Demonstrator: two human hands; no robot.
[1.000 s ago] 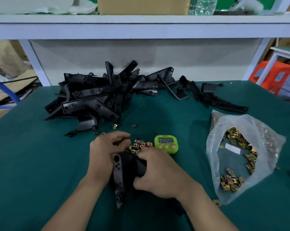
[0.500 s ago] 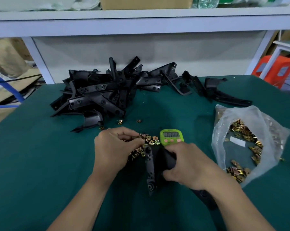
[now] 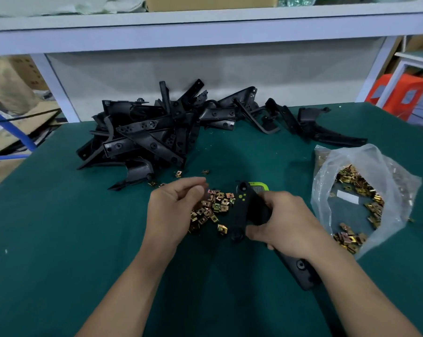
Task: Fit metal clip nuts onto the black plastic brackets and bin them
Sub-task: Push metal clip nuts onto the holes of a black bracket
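Kept gripping bracket (image 3: 239, 215) with right hand (image 3: 286, 220), swung toward 2 o'clock over timer (image 3: 261, 186); curled left hand (image 3: 171, 210) above clip nuts (image 3: 215, 205), grasp unclear.

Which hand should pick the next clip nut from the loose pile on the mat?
Left. The left hand hovers right over the loose clip nuts, while the right hand is busy gripping the black bracket.

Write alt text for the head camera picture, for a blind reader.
A person's right hand grips a black plastic bracket over a green table, while the left hand hovers over loose clip nuts. A bracket pile lies behind; a bag of nuts sits at right.
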